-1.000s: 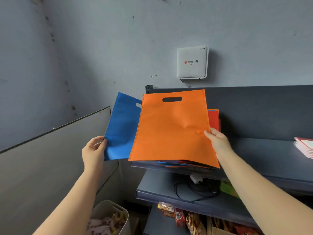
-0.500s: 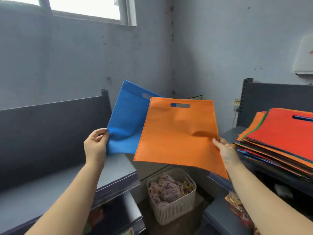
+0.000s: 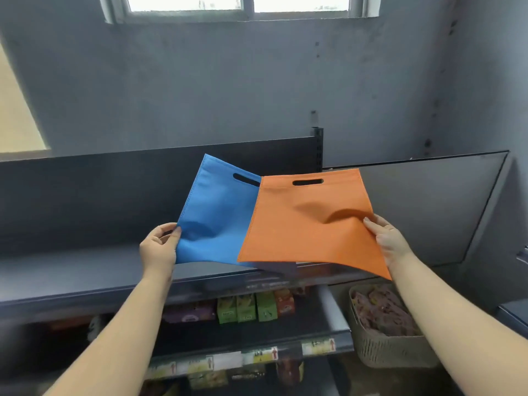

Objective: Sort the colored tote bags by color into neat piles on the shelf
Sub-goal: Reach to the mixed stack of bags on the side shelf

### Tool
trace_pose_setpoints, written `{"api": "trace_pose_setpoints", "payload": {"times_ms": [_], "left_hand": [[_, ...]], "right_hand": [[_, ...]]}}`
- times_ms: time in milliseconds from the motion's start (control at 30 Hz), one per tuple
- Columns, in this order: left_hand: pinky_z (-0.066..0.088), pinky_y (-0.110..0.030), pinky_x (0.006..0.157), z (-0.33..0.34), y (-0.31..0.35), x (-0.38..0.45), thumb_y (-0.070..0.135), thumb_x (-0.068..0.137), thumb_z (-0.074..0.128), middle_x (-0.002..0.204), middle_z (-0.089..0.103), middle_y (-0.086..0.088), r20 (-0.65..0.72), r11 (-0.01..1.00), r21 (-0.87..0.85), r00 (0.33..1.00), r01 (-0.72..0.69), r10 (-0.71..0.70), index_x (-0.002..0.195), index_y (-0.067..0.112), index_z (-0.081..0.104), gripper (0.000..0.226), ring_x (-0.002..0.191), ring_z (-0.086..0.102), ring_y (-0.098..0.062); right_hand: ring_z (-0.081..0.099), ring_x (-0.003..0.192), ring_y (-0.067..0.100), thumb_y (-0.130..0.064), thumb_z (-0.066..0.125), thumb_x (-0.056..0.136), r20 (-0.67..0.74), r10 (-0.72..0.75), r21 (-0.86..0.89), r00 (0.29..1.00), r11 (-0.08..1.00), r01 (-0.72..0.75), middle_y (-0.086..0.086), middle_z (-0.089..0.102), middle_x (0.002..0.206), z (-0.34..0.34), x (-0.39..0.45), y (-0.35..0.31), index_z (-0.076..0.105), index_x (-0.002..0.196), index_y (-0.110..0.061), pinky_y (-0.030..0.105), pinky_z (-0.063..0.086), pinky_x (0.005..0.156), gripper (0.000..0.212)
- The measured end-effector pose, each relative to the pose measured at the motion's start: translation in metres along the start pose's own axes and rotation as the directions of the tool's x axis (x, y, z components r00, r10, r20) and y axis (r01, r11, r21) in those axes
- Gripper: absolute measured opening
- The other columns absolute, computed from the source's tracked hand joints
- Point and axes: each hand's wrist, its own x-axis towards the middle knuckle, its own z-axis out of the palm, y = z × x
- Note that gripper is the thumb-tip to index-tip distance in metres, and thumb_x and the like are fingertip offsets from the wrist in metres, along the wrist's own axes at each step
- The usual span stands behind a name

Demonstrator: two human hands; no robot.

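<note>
Flat nonwoven tote bags (image 3: pixel 303 221) (stitched edges)

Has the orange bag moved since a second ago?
Yes. The orange bag, pinched by the right hand, was by a stack of bags; now it is over the dark shelf under the window.

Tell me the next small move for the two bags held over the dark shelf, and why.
Probably lower the blue bag flat onto the shelf with the left hand, starting a blue pile. Each hand pinches one bag, the right hand holding the orange bag, which overlaps the blue one, so they need separate spots.
</note>
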Motion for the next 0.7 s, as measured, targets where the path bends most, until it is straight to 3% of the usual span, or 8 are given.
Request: {"api": "trace_pose_setpoints", "payload": {"times_ms": [133, 267, 467, 533, 600, 633, 700], "left_hand": [[0.05, -0.02, 0.071, -0.037, -0.007, 0.02, 0.006, 0.091, 0.061, 0.082, 0.063, 0.002, -0.022, 0.997, 0.031, 0.997, 0.069, -0.069, 0.102, 0.004, 0.063, 0.012, 0.072, 0.06, -0.01], [0.05, -0.03, 0.081, -0.065, -0.023, 0.043, 0.005, 0.091, 0.06, 0.089, 0.064, -0.006, -0.033, 0.988, 0.073, 0.991, 0.134, -0.132, 0.104, 0.002, 0.063, 0.014, 0.085, 0.06, -0.021], [0.045, -0.031, 0.079, -0.08, -0.042, 0.076, 0.005, 0.091, 0.06, 0.093, 0.064, -0.01, -0.039, 0.972, 0.173, 0.987, 0.159, -0.154, 0.104, 0.001, 0.064, 0.015, 0.086, 0.058, -0.021], [0.043, -0.029, 0.076, -0.081, -0.048, 0.087, 0.006, 0.09, 0.061, 0.095, 0.065, -0.011, -0.048, 0.954, 0.265, 0.99, 0.144, -0.136, 0.101, 0.003, 0.065, 0.012, 0.083, 0.057, -0.019], [0.04, -0.027, 0.074, -0.083, -0.056, 0.099, 0.009, 0.09, 0.061, 0.102, 0.067, -0.013, -0.052, 0.892, 0.432, 0.992, 0.13, -0.119, 0.103, 0.005, 0.063, 0.014, 0.083, 0.056, -0.02], [0.039, -0.028, 0.074, -0.084, -0.059, 0.104, 0.012, 0.09, 0.06, 0.107, 0.066, -0.012, -0.045, 0.81, 0.576, 0.993, 0.114, -0.107, 0.108, 0.008, 0.062, 0.019, 0.086, 0.055, -0.022], [0.04, -0.034, 0.084, -0.081, -0.064, 0.107, 0.022, 0.09, 0.06, 0.124, 0.058, -0.008, 0.028, 0.476, 0.879, 0.996, 0.013, -0.08, 0.125, 0.014, 0.053, 0.037, 0.104, 0.053, -0.029]], "right_hand": [[0.064, 0.076, 0.017, -0.02, 0.052, 0.098, 0.04, 0.005, -0.124, 0.999, 0.992, 0.0, 0.002, 0.067, 0.093, 0.034, 0.006, 0.006, 0.06, 0.111, -0.022, 0.029, 0.049, 0.06, 0.016], [0.062, 0.08, 0.02, -0.017, 0.052, 0.097, 0.05, 0.028, -0.168, 0.998, 0.986, -0.019, 0.004, 0.066, 0.093, 0.058, 0.011, 0.019, 0.062, 0.104, -0.022, 0.033, 0.047, 0.065, 0.013], [0.06, 0.082, 0.02, -0.016, 0.054, 0.096, 0.019, 0.052, -0.312, 0.998, 0.949, -0.043, 0.004, 0.064, 0.096, 0.089, 0.025, 0.038, 0.059, 0.114, -0.019, 0.032, 0.046, 0.065, 0.018], [0.06, 0.088, 0.023, -0.016, 0.056, 0.095, 0.004, 0.035, -0.404, 0.999, 0.914, -0.03, 0.007, 0.064, 0.104, 0.094, 0.033, 0.044, 0.06, 0.12, -0.014, 0.034, 0.047, 0.072, 0.025], [0.059, 0.1, 0.027, -0.014, 0.06, 0.093, -0.033, -0.056, -0.608, 0.998, 0.794, 0.025, 0.012, 0.063, 0.116, 0.094, 0.041, 0.051, 0.06, 0.124, -0.01, 0.033, 0.044, 0.084, 0.032], [0.058, 0.106, 0.029, -0.013, 0.061, 0.091, -0.038, -0.116, -0.734, 0.993, 0.677, 0.051, 0.013, 0.062, 0.12, 0.095, 0.045, 0.053, 0.058, 0.126, -0.01, 0.033, 0.043, 0.087, 0.035], [0.054, 0.114, 0.032, -0.018, 0.061, 0.09, -0.009, -0.157, -0.96, 0.988, 0.278, 0.035, 0.011, 0.058, 0.125, 0.1, 0.049, 0.054, 0.045, 0.137, -0.013, 0.037, 0.042, 0.087, 0.05]]}}
